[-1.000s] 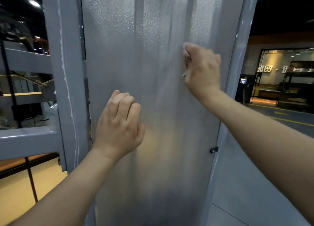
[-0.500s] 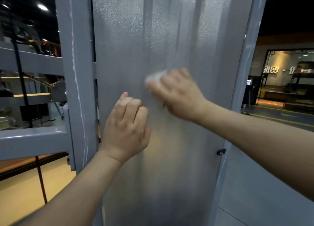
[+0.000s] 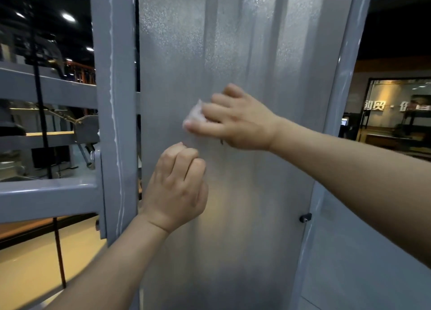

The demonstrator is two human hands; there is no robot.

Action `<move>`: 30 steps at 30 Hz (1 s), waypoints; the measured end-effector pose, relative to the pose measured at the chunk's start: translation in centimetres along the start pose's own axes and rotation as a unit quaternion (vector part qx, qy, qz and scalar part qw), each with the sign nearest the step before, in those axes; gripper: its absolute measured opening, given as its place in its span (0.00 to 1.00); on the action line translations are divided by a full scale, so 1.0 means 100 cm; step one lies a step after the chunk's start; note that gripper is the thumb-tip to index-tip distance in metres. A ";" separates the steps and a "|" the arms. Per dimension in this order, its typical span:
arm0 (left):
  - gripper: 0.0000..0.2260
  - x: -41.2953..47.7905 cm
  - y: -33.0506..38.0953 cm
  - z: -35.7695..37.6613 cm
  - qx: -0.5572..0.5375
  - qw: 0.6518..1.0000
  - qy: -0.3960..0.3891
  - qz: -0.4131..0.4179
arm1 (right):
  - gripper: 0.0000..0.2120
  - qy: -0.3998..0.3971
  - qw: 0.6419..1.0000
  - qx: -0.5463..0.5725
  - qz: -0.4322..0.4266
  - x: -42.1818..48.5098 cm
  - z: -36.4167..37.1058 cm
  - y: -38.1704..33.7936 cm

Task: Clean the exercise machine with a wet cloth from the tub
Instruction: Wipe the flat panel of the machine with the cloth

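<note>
At frame centre, running 12 to 6 o'clock, we face the frosted panel (image 3: 245, 41) of the exercise machine: a ribbed, translucent grey sheet w/ a speckled sheen toward the top. Our right hand (image 3: 242, 120) comes in from 3 o'clock & sits just above centre, back of the hand toward us. Its fingers are curled over a white cloth (image 3: 194, 114) & press it against the panel. Only a small bunched bit of the cloth shows, poking out past the fingertips on the 9 o'clock side.

Our left hand (image 3: 177, 188) reaches up from 7 o'clock & sits approx. 6 o'clock of the cloth, near the right hand but apart from it. Its fingers are curled into a fist w/ the knuckles up against the panel; we see nothing held in it.

At 9 o'clock of the panel stands a grey upright post (image 3: 114, 99) of the machine frame, just beside the panel's edge; whether they touch we can't tell. A grey crossbar (image 3: 46, 197) meets the post at approx. 8 o'clock. A thin black cable (image 3: 39, 99) runs top to bottom at far 9 o'clock. On the 3 o'clock side a second grey post (image 3: 347, 53) edges the panel, & a small black fastener (image 3: 305, 217) sits at that edge, approx. 4 o'clock. Past it, at 3 o'clock, a lit sign (image 3: 394, 105) w/ characters glows in a dim room. Ceiling lights (image 3: 68, 17) shine at 10 o'clock.
</note>
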State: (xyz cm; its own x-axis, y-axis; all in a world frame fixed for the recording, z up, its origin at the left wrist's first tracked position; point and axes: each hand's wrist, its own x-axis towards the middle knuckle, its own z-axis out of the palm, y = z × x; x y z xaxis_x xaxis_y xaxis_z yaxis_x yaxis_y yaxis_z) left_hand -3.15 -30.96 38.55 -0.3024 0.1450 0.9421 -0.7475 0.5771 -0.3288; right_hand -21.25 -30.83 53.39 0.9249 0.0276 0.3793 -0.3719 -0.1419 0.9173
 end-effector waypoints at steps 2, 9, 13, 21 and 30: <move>0.04 0.000 0.000 -0.001 -0.011 1.000 0.012 -0.006 | 0.21 0.042 0.988 -0.032 0.144 0.013 0.002 0.027; 0.07 -0.012 0.005 -0.008 -0.017 0.999 -0.003 -0.048 | 0.18 -0.001 0.986 0.092 0.138 -0.028 0.009 -0.081; 0.11 -0.036 0.022 -0.019 -0.041 0.993 -0.057 -0.096 | 0.20 -0.056 0.992 0.093 0.058 -0.094 -0.004 -0.114; 0.21 -0.056 0.042 -0.024 0.001 0.977 -0.165 -0.135 | 0.21 0.018 0.905 0.064 0.420 -0.062 -0.006 -0.056; 0.18 -0.069 0.040 -0.021 0.014 0.979 -0.158 -0.127 | 0.17 -0.076 0.987 0.048 0.134 -0.135 -0.003 -0.133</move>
State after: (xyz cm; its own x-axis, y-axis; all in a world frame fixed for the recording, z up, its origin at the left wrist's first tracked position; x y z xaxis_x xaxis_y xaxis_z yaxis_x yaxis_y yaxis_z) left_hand -2.80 -27.94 30.85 -0.2684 -0.2589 0.9279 -0.8371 0.5394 -0.0916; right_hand -28.76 -28.96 36.09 0.7984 -0.1713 0.5773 -0.6021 -0.2174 0.7682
